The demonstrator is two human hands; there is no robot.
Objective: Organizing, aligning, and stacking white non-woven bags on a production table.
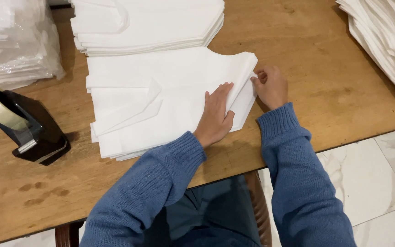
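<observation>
A stack of flat white bags with handles [156, 100] lies on the wooden table [298, 50] in front of me. My left hand [216, 116] rests flat on the stack's right part, fingers together, pressing it down. My right hand [270, 84] is at the stack's right edge, fingertips curled around the edges of the top sheets near the upper right corner. Both arms wear blue knitted sleeves.
A second pile of white bags [147, 23] lies behind the first. More white sheets [385, 36] are heaped at the far right, and plastic-wrapped packs [10, 41] at the far left. A black tape dispenser [28, 130] stands at the left. Tiled floor [380, 183] shows below the table edge.
</observation>
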